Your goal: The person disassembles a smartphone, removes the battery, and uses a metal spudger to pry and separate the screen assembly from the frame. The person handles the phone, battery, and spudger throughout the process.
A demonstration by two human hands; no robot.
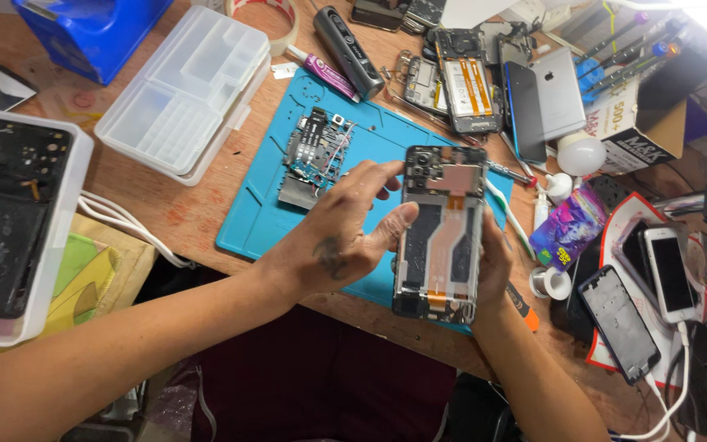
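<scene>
Leftmost, well off the blue mat point(255, 221), sits a clear plastic organiser point(182, 90). Over the mat's near edge, the left hand point(337, 233) pinches the opened phone point(439, 233) by its side; the right hand point(493, 266) cradles it from behind, fingers closed on its edge.

To your right lie a purple pouch point(568, 227), a white printed carton point(633, 129) and a dark-screened white phone point(669, 274).

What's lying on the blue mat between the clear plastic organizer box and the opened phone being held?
In the head view, a loose circuit board lies on the blue mat, between the clear organizer box and the opened phone; the left hand partly overlaps its lower edge.
</scene>
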